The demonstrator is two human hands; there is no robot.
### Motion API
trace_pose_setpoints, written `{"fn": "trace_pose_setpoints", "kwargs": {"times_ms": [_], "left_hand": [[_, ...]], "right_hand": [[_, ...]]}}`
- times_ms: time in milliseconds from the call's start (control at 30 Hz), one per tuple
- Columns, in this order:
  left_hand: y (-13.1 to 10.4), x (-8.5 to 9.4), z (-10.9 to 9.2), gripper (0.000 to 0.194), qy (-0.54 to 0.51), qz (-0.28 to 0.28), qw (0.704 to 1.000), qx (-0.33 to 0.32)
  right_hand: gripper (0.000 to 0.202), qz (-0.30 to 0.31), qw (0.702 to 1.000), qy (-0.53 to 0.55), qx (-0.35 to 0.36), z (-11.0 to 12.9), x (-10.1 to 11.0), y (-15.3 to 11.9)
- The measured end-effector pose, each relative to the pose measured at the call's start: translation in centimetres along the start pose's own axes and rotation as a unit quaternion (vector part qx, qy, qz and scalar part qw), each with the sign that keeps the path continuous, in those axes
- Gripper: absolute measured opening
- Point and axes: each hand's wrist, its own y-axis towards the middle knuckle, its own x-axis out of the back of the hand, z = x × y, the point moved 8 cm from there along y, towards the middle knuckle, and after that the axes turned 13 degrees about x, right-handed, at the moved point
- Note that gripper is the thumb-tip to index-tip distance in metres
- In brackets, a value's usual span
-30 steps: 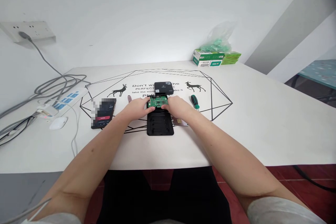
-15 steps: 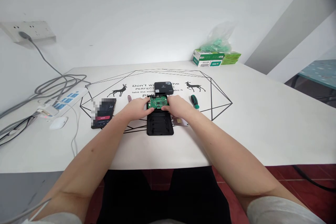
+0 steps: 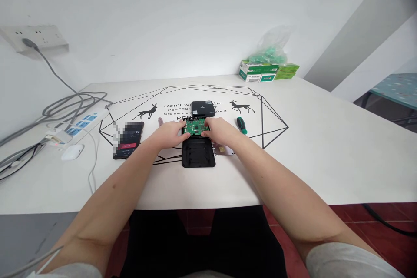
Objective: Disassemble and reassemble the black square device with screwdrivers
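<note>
A green circuit board sits in a black casing in the middle of the table. My left hand grips its left side, thumb at the near corner and fingers at the far one. On the right side, my right hand holds the board in the same way, fingertips on its edge. A black plastic cover lies flat just below the board, its inner side up. Beyond the board is a black box-shaped device. A card lies partly under my right wrist.
A green and black screwdriver lies on the right. To the left are a phone, a white case, a power strip and cables. Green boxes stand at the back.
My right fingers have shifted slightly at the board's right edge. Otherwise the hands and objects hold their places.
</note>
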Motion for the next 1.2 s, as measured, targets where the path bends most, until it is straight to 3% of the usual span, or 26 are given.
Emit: {"fn": "trace_pose_setpoints", "kwargs": {"times_ms": [167,433,800,1200], "left_hand": [[-0.1,0.1,-0.2,0.055,0.013,0.001,1.000,0.000],[0.0,0.0,-0.1,0.063,0.034,-0.009,0.999,-0.011],[0.1,-0.5,0.0,0.076,0.064,-0.017,0.998,-0.024],[0.1,-0.5,-0.1,0.074,0.078,-0.014,0.997,0.016]], "right_hand": [[0.017,0.019,1.000,-0.021,0.012,0.5,0.0,-0.2],[0.024,0.059,0.998,-0.015,0.013,1.0,0.0,-0.5],[0.026,0.068,0.995,-0.053,0.049,0.7,-0.2,0.0],[0.023,0.022,0.996,-0.058,0.057,0.0,-0.4,0.8]]}}
